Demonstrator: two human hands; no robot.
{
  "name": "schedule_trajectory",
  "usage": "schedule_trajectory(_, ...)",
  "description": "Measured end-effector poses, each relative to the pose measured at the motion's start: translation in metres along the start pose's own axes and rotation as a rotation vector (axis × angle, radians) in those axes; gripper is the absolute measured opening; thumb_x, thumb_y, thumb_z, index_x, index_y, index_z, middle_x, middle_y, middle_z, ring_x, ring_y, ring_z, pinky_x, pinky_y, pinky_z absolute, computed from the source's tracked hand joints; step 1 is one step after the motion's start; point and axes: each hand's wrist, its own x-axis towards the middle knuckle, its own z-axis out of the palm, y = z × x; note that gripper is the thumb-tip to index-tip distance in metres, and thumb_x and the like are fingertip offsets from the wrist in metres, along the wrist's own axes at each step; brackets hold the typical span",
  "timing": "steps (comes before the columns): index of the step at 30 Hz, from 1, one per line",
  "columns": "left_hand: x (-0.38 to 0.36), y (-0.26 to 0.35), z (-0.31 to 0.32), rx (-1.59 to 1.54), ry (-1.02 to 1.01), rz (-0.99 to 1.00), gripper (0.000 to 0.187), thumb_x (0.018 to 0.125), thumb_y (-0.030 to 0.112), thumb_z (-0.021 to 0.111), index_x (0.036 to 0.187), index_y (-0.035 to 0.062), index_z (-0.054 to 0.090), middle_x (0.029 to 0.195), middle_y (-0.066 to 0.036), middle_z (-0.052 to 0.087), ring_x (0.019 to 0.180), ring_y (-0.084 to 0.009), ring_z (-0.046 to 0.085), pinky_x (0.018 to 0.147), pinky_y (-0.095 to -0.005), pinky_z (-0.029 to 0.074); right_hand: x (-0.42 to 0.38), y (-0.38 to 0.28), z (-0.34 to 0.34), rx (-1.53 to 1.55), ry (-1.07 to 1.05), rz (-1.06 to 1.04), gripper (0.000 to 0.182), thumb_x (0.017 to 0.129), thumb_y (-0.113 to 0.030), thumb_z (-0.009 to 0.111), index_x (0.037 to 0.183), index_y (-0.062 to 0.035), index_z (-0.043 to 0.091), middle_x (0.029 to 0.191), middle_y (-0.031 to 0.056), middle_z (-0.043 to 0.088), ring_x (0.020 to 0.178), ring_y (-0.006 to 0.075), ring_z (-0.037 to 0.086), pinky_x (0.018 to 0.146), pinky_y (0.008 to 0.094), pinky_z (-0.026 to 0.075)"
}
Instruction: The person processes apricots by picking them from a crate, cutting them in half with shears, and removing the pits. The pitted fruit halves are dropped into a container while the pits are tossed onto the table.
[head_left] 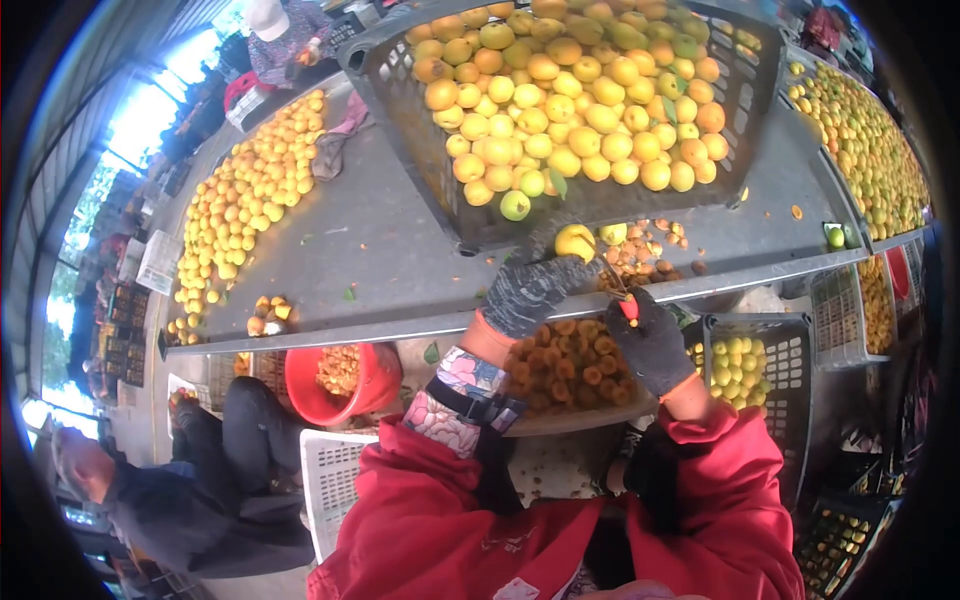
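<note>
My left hand [535, 292], in a grey knit glove, is closed around a yellow apricot [574, 241] just above the table's front edge. In my dark-gloved right hand [652, 345] is a small knife with a red handle [629, 309]; its thin blade points up toward the apricot. Right behind my hands lie brown pits [640, 262] in a loose pile, with another yellow fruit [612, 234] beside them. Below my hands sits a container of halved apricots [570, 375], partly covered by my forearms.
A dark crate [450, 215] heaped with apricots rests tilted on the grey table [390, 250]. More fruit [250, 195] is spread at left. A red bucket [375, 385] and a black crate [790, 365] stand below the edge. One person [190, 510] sits at left, another [285, 45] across.
</note>
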Motion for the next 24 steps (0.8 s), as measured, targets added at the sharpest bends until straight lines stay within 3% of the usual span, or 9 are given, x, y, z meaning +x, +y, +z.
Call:
schedule_trajectory(3,-0.004,-0.026,-0.017,0.29,0.047,-0.239,0.043,0.091,0.009,0.066,0.131,0.0017,0.05,0.123,-0.011,0.058,0.106,-0.0239,0.061,0.09,-0.0347,0.054,-0.002,-0.015,-0.004,-0.03,0.011,0.058,0.024,0.091,-0.023,0.06,0.101,-0.0007,0.058,0.085,0.0258,0.064,0.086,0.046,0.063,0.072,0.0501,0.048)
schedule_trajectory(4,-0.005,-0.034,-0.02,0.561,0.002,-0.141,0.043,0.091,0.01,0.067,0.131,0.003,0.051,0.126,-0.011,0.056,0.109,-0.0245,0.059,0.093,-0.0362,0.052,-0.007,0.002,0.009,-0.138,0.131,-0.089,0.025,0.09,-0.021,0.058,0.104,-0.0011,0.061,0.091,0.0263,0.065,0.093,0.0444,0.062,0.08,0.0487,0.048)
schedule_trajectory(5,-0.005,-0.042,-0.023,0.835,-0.016,-0.035,0.043,0.091,0.011,0.067,0.131,0.0044,0.053,0.13,-0.011,0.055,0.112,-0.0251,0.057,0.096,-0.0377,0.05,-0.003,-0.014,-0.004,0.007,-0.095,0.121,0.026,0.091,-0.023,0.056,0.105,-0.0014,0.062,0.098,0.0262,0.065,0.099,0.042,0.061,0.085,0.0464,0.048)
schedule_trajectory(8,-0.009,-0.038,-0.044,1.826,-0.121,0.619,0.034,0.091,0.012,0.059,0.125,0.0058,0.056,0.126,-0.016,0.055,0.11,-0.0318,0.057,0.092,-0.0451,0.05,-0.009,-0.005,0.002,0.029,-0.072,0.059,0.023,0.093,-0.022,0.053,0.104,-0.0027,0.058,0.096,0.0234,0.064,0.098,0.0399,0.061,0.083,0.0452,0.047)
schedule_trajectory(9,-0.007,-0.029,-0.036,1.851,-0.11,0.563,0.036,0.095,0.012,0.056,0.131,0.0082,0.053,0.136,-0.017,0.05,0.116,-0.0324,0.056,0.092,-0.0464,0.05,-0.008,-0.009,-0.002,0.01,-0.099,0.103,0.026,0.095,-0.022,0.052,0.11,-0.0018,0.057,0.102,0.0244,0.064,0.102,0.0411,0.06,0.085,0.0453,0.047)
schedule_trajectory(11,0.002,0.017,-0.001,0.61,0.033,0.032,0.044,0.089,0.016,0.067,0.128,0.0021,0.052,0.123,-0.013,0.056,0.107,-0.0196,0.057,0.085,-0.0362,0.052,-0.006,-0.008,-0.003,0.039,-0.136,0.14,0.029,0.097,-0.023,0.051,0.116,-0.0008,0.056,0.107,0.0256,0.065,0.106,0.0424,0.06,0.088,0.0454,0.048)
schedule_trajectory(20,0.0,-0.001,0.012,-0.293,0.045,-0.11,0.048,0.093,0.019,0.067,0.133,-0.0016,0.049,0.131,-0.012,0.054,0.118,-0.0219,0.054,0.1,-0.0365,0.049,-0.01,-0.019,0.001,0.072,-0.111,0.104,0.028,0.094,-0.021,0.054,0.115,-0.0034,0.051,0.101,0.0242,0.063,0.098,0.042,0.061,0.08,0.0472,0.048)
schedule_trajectory(23,-0.004,-0.012,0.019,-0.322,-0.092,-0.145,0.047,0.097,0.025,0.06,0.134,-0.0026,0.048,0.139,-0.017,0.049,0.116,-0.0249,0.057,0.097,-0.0373,0.051,-0.011,-0.02,0.005,0.092,-0.066,0.148,0.03,0.09,-0.019,0.056,0.117,-0.0043,0.054,0.101,0.0249,0.065,0.098,0.0419,0.063,0.081,0.0479,0.049)
schedule_trajectory(24,-0.003,-0.023,0.005,-0.734,-0.079,-0.324,0.046,0.1,0.026,0.053,0.136,-0.0026,0.045,0.14,-0.018,0.048,0.118,-0.0261,0.056,0.102,-0.0378,0.048,-0.01,-0.017,0.005,0.091,-0.082,0.164,0.031,0.09,-0.019,0.056,0.117,-0.0044,0.054,0.101,0.0252,0.065,0.098,0.0419,0.063,0.081,0.0479,0.049)
